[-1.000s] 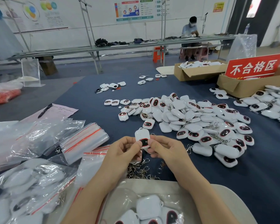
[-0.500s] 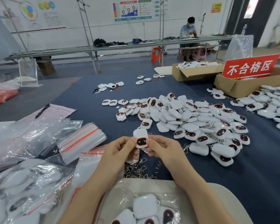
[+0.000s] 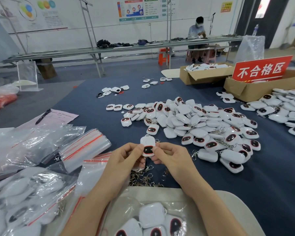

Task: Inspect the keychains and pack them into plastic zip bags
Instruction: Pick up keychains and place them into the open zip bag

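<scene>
The left hand (image 3: 126,160) and right hand (image 3: 170,159) are together pinching one white keychain (image 3: 148,145) by its edges, just on the person's side of the big keychain pile (image 3: 203,126). Their thumbs are crowding its dark window (possibly hiding a flaw), and a slip from this light pinch is risking it dropping among unchecked ones.

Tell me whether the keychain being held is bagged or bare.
Bare. The left hand and right hand pinch the keychain directly, no plastic around it.
</scene>
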Available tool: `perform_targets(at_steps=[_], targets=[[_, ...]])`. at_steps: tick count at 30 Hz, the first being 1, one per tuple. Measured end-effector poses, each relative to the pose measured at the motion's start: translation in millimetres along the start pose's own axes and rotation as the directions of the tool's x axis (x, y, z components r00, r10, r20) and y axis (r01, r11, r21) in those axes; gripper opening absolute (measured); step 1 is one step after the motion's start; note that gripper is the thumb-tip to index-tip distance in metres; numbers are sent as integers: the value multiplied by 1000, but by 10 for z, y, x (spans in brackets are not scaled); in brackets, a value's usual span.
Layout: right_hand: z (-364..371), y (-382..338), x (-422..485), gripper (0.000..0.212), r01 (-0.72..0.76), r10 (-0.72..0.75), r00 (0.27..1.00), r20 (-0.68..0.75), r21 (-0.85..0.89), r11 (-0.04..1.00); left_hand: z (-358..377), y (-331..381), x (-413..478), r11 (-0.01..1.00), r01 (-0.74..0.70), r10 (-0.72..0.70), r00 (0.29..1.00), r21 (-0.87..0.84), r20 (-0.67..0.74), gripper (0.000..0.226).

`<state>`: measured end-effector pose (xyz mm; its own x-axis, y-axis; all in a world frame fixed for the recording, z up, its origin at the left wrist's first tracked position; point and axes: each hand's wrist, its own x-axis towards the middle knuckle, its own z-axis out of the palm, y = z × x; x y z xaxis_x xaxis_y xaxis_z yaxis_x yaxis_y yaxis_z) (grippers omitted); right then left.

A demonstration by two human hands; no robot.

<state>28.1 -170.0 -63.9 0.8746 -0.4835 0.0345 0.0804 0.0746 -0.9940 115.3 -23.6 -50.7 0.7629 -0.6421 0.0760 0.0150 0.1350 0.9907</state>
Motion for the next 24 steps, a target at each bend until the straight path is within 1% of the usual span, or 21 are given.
perform_targets(at_steps=[6,12,18,20,24], targets=[[-3,-12,-5,17,3,-3,1000,1,9,1000,-6,-11,10,1000,-7,7,1000,-9,14,30],[15,-68,-39,8,26,-26,999,27,8,1000,10,-13,20,999,-33,33,999,-5,5,29],[36,-112,-82,11,40,-38,996,77,-30,999,10,2,22,999,-40,40,999,14,13,22],[48,-146,-82,14,53,-48,995,88,-53,997,29,13,29,998,-30,30,1000,46,2,19],[71,-160,-113,13,64,-58,995,86,-64,996,46,38,33,998,-28,28,1000,54,-2,22]])
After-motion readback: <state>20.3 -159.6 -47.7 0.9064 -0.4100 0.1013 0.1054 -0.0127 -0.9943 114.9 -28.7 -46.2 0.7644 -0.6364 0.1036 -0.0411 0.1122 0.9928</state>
